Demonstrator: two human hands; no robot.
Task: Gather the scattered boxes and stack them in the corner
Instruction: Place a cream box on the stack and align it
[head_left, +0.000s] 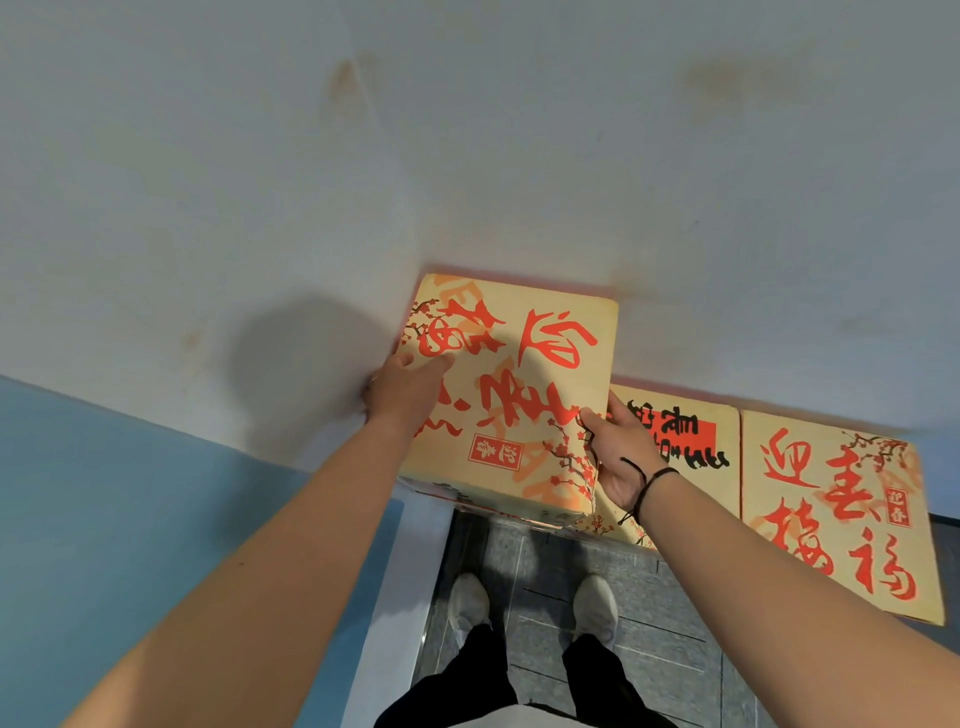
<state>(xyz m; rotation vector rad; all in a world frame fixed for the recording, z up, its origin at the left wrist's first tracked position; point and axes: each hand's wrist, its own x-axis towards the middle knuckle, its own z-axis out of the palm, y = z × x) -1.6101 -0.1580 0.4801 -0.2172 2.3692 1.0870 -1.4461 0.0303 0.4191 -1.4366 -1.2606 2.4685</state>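
top box (511, 384) sits on stack, tucked into wall corner. left hand (402, 387) gripping left edge, right hand (618, 454) fingers curled round right edge. box dead centre between hands, needs squaring with box underneath imo.

Two bare forearms reaching forward and down from the bottom corners of the head view, converging toward the middle. Left hand (405, 387) at the end of a nearly straight arm, back of the hand up, thumb laid flat over the top face of the box (511, 384), fingers wrapped out of sight around its left edge. Right hand (621, 452) turned palm inward, thumb on top near the box's right edge, fingers curled along that side. Thin black cord (647, 480) around the right wrist. Below, two legs in dark trousers and pale shoes (595, 605), feet slightly apart.
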